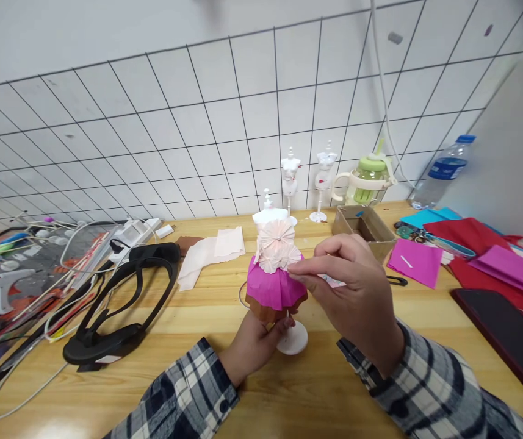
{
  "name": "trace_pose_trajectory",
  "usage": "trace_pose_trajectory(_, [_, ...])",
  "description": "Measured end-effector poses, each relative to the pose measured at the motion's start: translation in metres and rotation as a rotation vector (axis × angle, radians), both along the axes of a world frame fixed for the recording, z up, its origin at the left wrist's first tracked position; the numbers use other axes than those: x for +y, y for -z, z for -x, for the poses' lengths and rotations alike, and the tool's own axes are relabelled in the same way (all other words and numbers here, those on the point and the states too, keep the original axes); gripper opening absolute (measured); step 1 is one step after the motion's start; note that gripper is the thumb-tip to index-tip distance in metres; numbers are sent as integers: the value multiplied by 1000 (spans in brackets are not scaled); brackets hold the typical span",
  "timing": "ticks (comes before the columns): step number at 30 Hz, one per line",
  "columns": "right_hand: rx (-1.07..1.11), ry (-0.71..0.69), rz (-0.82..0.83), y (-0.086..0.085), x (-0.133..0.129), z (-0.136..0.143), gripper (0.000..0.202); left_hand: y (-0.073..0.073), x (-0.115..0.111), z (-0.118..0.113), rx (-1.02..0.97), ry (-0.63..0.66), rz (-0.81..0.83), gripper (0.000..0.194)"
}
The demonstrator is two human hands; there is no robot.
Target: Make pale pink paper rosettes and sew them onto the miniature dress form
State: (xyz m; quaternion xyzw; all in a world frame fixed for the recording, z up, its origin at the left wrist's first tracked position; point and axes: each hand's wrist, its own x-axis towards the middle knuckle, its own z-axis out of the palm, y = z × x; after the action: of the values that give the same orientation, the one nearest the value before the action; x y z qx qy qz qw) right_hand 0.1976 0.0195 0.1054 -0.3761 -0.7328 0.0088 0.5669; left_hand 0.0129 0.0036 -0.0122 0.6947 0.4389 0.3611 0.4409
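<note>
A small white dress-form mannequin (269, 216) stands on a round white base (293, 339) in front of me. It wears a magenta paper skirt (274, 291) over a brown layer (265, 312). Two pale pink pleated paper fans, an upper one (276, 238) and a lower one (281, 258), cover its front. My left hand (256, 342) is closed around the stand just below the skirt, the pole mostly hidden. With thumb and forefinger, my right hand (350, 277) pinches the right edge of the lower fan.
Two bare mannequins (290, 177) stand by the tiled wall, near a green-lidded cup (371, 177) and a cardboard box (364, 227). Pale pink crepe paper (210, 253) and a black headset strap (128, 311) lie left. Magenta paper (415, 262) and a phone (508, 335) lie right.
</note>
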Motion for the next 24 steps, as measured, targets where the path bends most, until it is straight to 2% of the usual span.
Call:
trace_pose_trajectory(5, [53,56,47,0,1,-1,11,1,0,0,-18,30,31,29])
trace_pose_trajectory(9, [58,24,88,0,2,0,9,3,-1,0,-46,64,37,28])
trace_pose_trajectory(17, [-29,-68,-61,-4,-7,1,10,-7,-2,-3,33,64,-48,22])
trace_pose_trajectory(20, [-37,-90,-104,-4,-8,0,13,-5,-2,-2,51,68,-55,21])
trace_pose_trajectory(22, [38,-94,-62,-3,-9,1,17,-2,0,0,56,46,-55,21])
trace_pose_trajectory(24, [192,-139,101,-2,-8,2,17,2,2,2,60,0,-63,23])
